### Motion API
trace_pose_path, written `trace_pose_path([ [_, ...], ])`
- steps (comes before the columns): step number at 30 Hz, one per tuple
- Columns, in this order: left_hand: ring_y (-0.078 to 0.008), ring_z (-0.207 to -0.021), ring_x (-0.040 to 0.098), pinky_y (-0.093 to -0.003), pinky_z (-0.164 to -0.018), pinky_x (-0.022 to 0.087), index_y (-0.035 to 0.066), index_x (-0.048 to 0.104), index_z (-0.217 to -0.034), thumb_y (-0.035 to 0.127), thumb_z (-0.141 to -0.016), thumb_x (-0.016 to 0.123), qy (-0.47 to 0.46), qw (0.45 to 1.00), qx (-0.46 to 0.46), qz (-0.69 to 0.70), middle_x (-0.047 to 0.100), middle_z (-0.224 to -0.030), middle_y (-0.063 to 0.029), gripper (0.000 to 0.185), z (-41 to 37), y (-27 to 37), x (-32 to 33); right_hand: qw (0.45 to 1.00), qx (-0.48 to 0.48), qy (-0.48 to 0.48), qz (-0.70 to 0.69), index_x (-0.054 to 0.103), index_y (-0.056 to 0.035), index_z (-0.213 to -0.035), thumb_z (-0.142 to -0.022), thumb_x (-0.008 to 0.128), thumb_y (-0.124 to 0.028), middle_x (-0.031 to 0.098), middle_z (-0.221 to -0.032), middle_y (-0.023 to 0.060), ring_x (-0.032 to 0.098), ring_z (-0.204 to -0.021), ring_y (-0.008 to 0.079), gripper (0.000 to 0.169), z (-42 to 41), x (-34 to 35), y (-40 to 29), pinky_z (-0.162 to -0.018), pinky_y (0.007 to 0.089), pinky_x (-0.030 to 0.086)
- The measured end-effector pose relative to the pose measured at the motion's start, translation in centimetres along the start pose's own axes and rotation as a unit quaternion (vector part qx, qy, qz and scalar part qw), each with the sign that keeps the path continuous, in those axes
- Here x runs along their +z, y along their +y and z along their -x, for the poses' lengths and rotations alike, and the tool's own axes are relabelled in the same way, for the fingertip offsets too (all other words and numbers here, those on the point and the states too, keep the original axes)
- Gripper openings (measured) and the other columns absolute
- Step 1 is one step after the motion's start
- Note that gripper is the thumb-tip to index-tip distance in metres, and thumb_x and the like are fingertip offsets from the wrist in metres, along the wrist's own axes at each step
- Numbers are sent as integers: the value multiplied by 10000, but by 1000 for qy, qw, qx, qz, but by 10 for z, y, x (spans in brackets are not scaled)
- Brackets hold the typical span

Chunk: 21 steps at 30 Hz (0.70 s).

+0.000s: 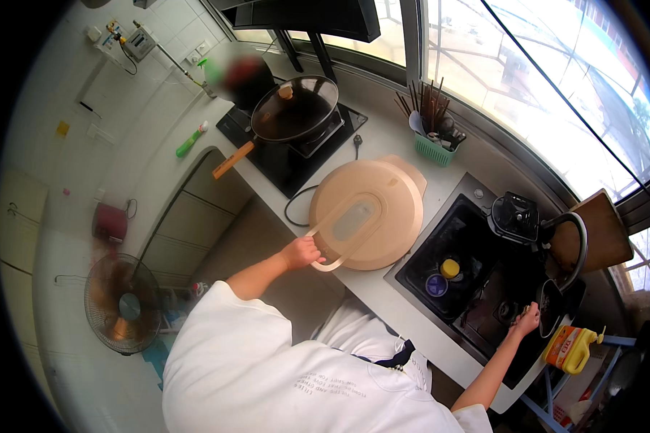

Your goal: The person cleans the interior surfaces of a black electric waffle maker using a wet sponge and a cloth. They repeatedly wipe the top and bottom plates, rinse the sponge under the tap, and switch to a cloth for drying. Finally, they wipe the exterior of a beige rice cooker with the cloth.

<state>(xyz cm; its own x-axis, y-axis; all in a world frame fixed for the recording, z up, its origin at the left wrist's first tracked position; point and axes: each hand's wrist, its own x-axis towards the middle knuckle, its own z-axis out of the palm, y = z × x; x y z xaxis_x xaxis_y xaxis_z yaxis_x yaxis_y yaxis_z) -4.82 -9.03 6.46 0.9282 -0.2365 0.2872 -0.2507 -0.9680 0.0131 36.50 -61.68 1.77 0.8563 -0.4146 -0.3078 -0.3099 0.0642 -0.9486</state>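
My left hand (301, 253) is closed around the looped handle (333, 264) of a beige round electric griddle (325, 184), which sits on the countertop with its lid down. Over the right basin of the black double sink (487, 319), my right hand (526, 320) is curled. Something small and yellowish shows at its fingers, too small to identify. Close beside that hand is a dark rimmed pan-like object (550, 308), below the curved faucet (582, 243). A yellow sponge (449, 268) and a purple round item (436, 285) lie in the left basin.
A lidded wok (295, 111) with a wooden handle stands on the black cooktop (287, 168). Behind are a green basket (434, 150) of chopsticks and utensils, and a cutting board (593, 233). A yellow detergent jug (571, 349) stands right; a fan (123, 303) is left.
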Motion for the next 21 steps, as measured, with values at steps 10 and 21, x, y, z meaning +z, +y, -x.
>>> trace_pose_path([
  [10, -251, -543, 479, -360, -606, 440, 85, 425, -567, 116, -736, 710, 0, 999, -19, 33, 437, -545, -69, 333, -7, 6, 18, 978, 15, -82, -194, 392, -130, -605, -793, 549, -37, 315, -497, -30, 288, -347, 83, 262, 19, 19, -65, -332, 245, 198],
  [21, -279, -540, 467, -386, -572, 414, 65, 432, -584, 87, -736, 693, 12, 999, -6, 39, 421, -553, -95, 303, -13, 6, 15, 949, -294, -25, 108, 589, -25, -813, -866, 665, -313, 562, -695, 27, 542, -617, 122, 302, 32, -46, -15, -593, 262, 456],
])
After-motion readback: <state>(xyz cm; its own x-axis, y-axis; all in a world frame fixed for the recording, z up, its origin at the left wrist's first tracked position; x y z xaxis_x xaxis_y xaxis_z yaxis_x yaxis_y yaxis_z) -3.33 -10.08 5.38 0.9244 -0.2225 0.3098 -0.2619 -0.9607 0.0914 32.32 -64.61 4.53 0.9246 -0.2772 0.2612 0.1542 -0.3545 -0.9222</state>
